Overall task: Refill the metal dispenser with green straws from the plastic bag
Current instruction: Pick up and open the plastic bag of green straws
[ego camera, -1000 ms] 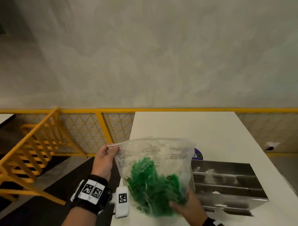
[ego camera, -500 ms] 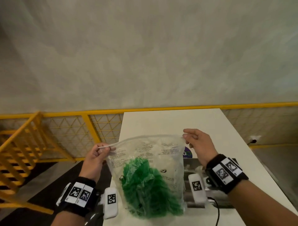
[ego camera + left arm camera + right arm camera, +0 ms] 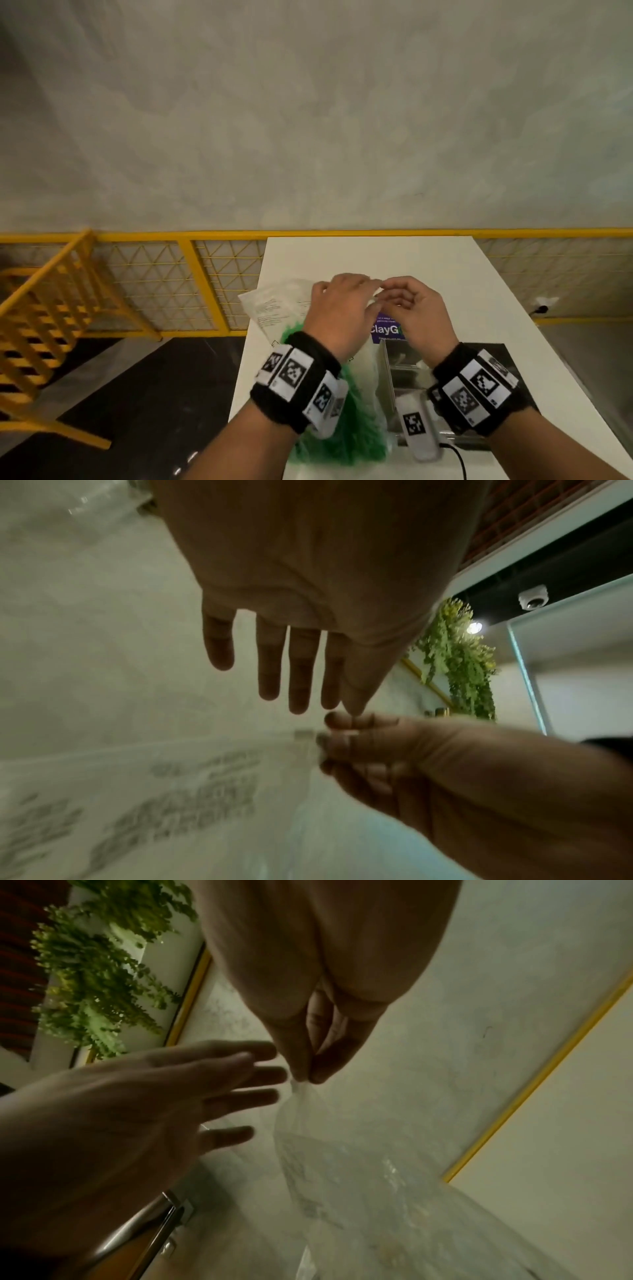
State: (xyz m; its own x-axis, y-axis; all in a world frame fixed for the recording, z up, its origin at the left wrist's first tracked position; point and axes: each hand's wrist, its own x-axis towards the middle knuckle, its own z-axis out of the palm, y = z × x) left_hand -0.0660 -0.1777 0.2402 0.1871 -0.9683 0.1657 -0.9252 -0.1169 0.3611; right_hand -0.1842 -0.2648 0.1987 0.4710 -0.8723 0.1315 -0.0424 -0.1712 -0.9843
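Note:
A clear plastic bag (image 3: 274, 305) with green straws (image 3: 356, 442) bunched in its lower part stands on the white table (image 3: 376, 257). My right hand (image 3: 390, 294) pinches the bag's top edge between thumb and finger; the pinch shows plainly in the right wrist view (image 3: 306, 1079). My left hand (image 3: 363, 287) hovers right beside it, fingers straight and spread, holding nothing (image 3: 284, 691). The printed side of the bag (image 3: 171, 791) hangs below both hands. The metal dispenser (image 3: 407, 373) lies on the table just right of the bag, partly hidden by my right wrist.
A purple sticker (image 3: 383, 330) lies on the table beyond the dispenser. A yellow mesh railing (image 3: 205, 274) runs along the table's far and left sides, with a dark floor (image 3: 154, 394) below. A black cable (image 3: 459, 459) trails at the front edge.
My left hand let go of the bag's left corner and moved right to meet the right hand. The right hand, first under the bag, now pinches its top edge.

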